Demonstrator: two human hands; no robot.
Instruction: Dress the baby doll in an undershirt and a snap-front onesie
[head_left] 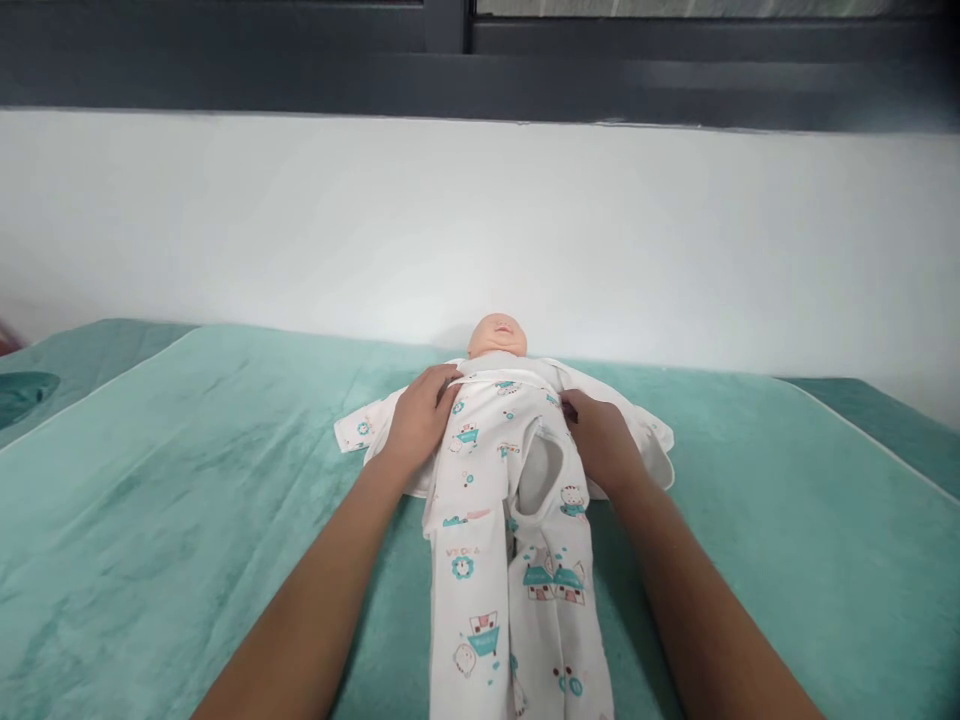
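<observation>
A baby doll (498, 336) lies on its back, its head toward the wall. It has on a white printed baby shirt (634, 420) with the sleeves spread to both sides. White baby pants (480, 460) with teal and pink pictures cover its front up to the chest, and their legs stretch toward me. There is an oval opening at the pants' crotch. At the left edge of the waistband, my left hand (421, 418) is closed on the fabric. My right hand (601, 438) grips the opposite side with bent fingers; its fingertips are partly hidden.
A teal plush cover (225, 500) lies under the doll, with a pale edging line near each side. Behind it rises a white wall (480, 220) below a dark window frame (300, 70). A dark teal object (26, 392) lies at the far left edge.
</observation>
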